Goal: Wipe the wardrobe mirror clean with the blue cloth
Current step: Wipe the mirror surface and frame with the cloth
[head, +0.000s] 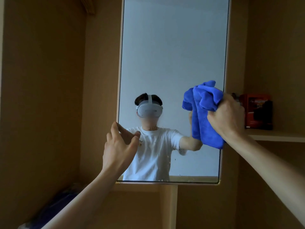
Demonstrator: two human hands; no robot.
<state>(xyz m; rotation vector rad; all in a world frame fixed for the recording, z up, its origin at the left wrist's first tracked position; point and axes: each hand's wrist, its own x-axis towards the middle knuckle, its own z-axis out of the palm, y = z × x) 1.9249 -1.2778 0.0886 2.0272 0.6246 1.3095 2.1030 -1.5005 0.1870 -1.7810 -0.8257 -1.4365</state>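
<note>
Head camera: to the right of the right hand (226,116), a shelf (277,137) holds one red box (259,111), just past the knuckles. That hand's fingers are curled tight round the one blue cloth (204,113), which bunches above the fist and hangs below it, against the right edge of the single wardrobe mirror (173,55). The left hand (118,146) has its fingers loosely spread, tips at the mirror's left edge; whether they touch the glass is unclear.
</note>
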